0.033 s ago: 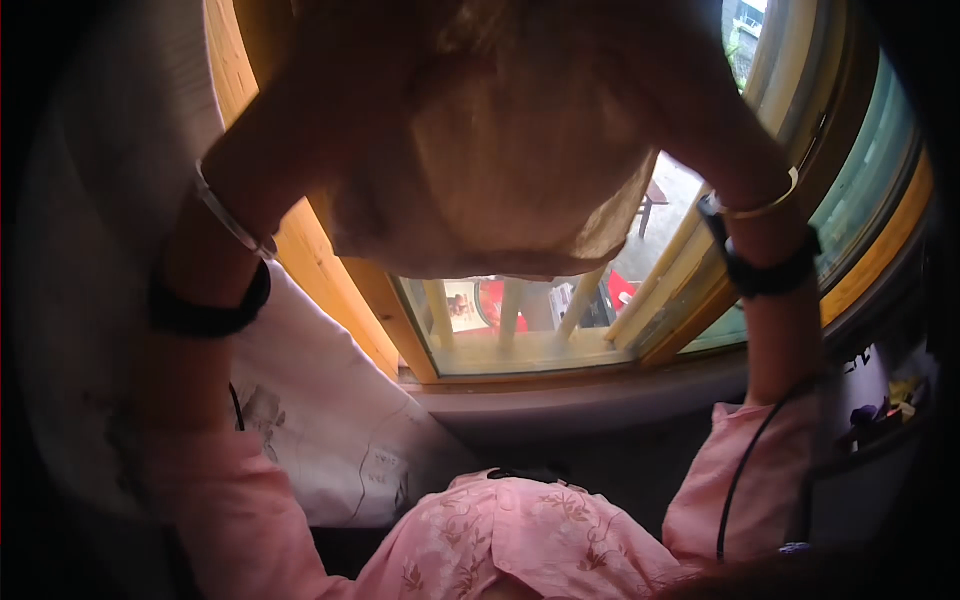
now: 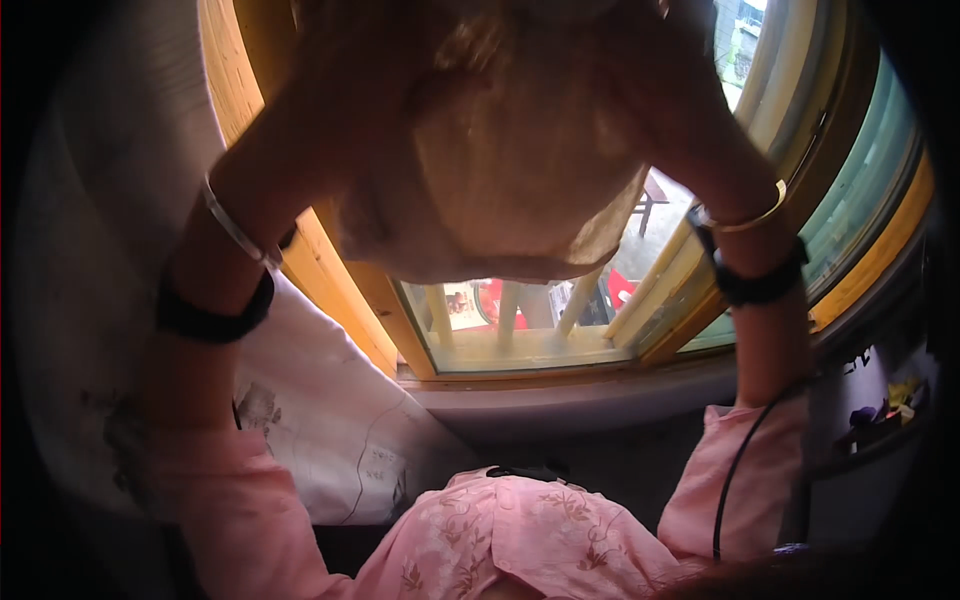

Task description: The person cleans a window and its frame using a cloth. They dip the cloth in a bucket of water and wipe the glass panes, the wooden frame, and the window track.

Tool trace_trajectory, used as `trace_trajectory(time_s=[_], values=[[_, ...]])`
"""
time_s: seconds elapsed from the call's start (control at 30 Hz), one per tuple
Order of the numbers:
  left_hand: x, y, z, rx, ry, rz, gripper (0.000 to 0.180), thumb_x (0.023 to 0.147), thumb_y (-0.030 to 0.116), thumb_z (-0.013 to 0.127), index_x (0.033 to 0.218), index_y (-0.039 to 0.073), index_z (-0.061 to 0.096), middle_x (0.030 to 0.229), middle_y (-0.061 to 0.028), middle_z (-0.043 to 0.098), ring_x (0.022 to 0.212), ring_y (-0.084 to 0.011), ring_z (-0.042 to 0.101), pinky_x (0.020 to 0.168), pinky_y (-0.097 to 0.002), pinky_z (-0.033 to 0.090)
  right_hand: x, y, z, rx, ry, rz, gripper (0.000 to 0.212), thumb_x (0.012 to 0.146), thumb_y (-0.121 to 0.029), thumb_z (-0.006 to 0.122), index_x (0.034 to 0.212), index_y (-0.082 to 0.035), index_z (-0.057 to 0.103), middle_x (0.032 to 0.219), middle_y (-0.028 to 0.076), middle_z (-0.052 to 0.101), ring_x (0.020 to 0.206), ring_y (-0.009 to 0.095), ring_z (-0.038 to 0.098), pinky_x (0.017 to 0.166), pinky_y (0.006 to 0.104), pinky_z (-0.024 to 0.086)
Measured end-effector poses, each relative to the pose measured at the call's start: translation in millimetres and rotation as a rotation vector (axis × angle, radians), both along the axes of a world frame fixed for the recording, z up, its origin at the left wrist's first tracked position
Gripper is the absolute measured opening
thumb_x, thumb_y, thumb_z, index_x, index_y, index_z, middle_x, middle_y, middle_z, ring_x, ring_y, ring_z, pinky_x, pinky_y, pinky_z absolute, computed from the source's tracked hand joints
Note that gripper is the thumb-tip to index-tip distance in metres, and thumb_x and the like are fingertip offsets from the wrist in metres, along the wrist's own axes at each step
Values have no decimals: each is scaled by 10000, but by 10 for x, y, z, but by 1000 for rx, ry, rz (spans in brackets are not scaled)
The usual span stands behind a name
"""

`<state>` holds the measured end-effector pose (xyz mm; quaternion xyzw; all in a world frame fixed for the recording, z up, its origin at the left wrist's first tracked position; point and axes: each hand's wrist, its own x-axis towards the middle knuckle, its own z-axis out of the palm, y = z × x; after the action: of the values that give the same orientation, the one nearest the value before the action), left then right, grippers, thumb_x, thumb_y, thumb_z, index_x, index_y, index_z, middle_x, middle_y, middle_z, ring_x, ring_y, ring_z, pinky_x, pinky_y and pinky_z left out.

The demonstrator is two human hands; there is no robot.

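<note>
Both my arms are raised in front of a window (image 2: 520, 350). A pale beige cloth (image 2: 520, 190) hangs bunched between my hands, its rounded lower edge hanging free before the glass. At the cloth's left side, my left hand (image 2: 390, 110) is closed on it, with the fingers mostly lost in shadow. My right hand (image 2: 650, 100) grips the right side, its fingers likewise dark. What lies above the hands is too dark to make out.
To the left hangs a white sheet (image 2: 330, 420) with dark ink marks, beside the wooden frame (image 2: 325, 270). A sill (image 2: 540, 400) runs below the glass. Bars, red items and a stool (image 2: 652, 196) show outside. Purple and yellow things (image 2: 885, 410) stand at the right.
My right forearm has shifted slightly left and my left one slightly right. The cloth is still between my hands, its lower edge a touch lower.
</note>
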<state>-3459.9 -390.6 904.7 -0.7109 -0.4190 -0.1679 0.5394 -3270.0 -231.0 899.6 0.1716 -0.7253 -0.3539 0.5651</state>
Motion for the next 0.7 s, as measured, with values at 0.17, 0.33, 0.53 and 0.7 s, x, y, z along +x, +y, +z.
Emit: trace_trajectory(time_s=[0.17,0.33,0.53,0.7], values=[[18,-156,-746,-148,-186,105,592,886,363,618,1380,88,443,1445,-230,340,1343,-454,262,1110,-559,182,25,-284,-778,-97,30,-524,431,830,-227,566,1257,-164,564,1266,43,525,1214,285,409,940,442,354],[12,-411,-1722,-285,-339,192,478,917,339,585,1331,116,503,1425,-252,356,1308,-508,302,1102,-639,139,45,-519,-1588,-243,-132,-442,344,766,-256,571,1095,-218,663,1248,-10,547,1273,274,356,970,435,293],[165,-630,-2557,-541,-433,298,448,874,278,586,1288,112,546,1383,-185,453,1335,-439,325,1084,-699,25,-59,-498,-2704,-635,-374,-174,376,785,-163,549,1155,-201,608,1191,-38,547,1231,145,408,964,322,357],[245,-924,-3277,-741,-642,307,520,761,250,660,1250,98,572,1296,-144,535,1312,-383,379,1073,-704,3,-402,-765,-3664,-1206,-647,243,312,713,-292,688,1007,-187,684,1084,-40,593,1173,167,468,915,327,404]])
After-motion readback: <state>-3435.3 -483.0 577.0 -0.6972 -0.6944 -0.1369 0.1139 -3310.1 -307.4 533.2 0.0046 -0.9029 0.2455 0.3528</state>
